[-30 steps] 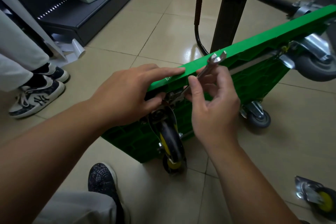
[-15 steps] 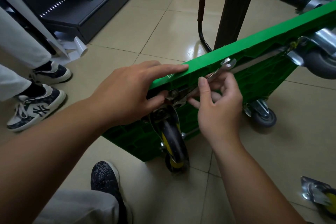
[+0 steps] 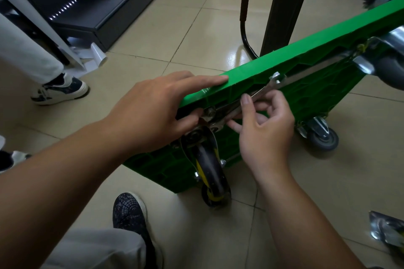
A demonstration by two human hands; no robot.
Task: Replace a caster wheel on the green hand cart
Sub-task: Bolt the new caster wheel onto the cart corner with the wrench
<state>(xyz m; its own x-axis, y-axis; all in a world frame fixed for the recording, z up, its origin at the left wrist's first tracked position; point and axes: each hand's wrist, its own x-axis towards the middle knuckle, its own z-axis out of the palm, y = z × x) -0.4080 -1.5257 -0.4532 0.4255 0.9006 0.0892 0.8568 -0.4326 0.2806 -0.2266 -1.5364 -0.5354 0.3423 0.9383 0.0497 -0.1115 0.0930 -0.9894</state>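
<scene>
The green hand cart (image 3: 306,57) stands on its side on the tiled floor, underside toward me. A black and yellow caster wheel (image 3: 211,172) sits at its near corner. My left hand (image 3: 157,111) lies over the cart's upper edge, fingers straight along the rim and thumb by the caster's mounting plate. My right hand (image 3: 262,124) pinches a silver wrench (image 3: 260,91), whose near end sits at a bolt on that plate. The wrench's far open end lies against the cart's underside.
A small grey caster (image 3: 323,137) and a large grey one (image 3: 389,65) are on the cart. A loose caster (image 3: 387,231) lies at the right edge. The black cart handle (image 3: 244,15), a dark shelf base (image 3: 91,6), another person's shoes (image 3: 59,91) and my shoe (image 3: 129,212) surround the spot.
The wrench's free end has swung down and to the right, from above the cart's edge to against its underside. My right hand moved with it. My left hand stayed put.
</scene>
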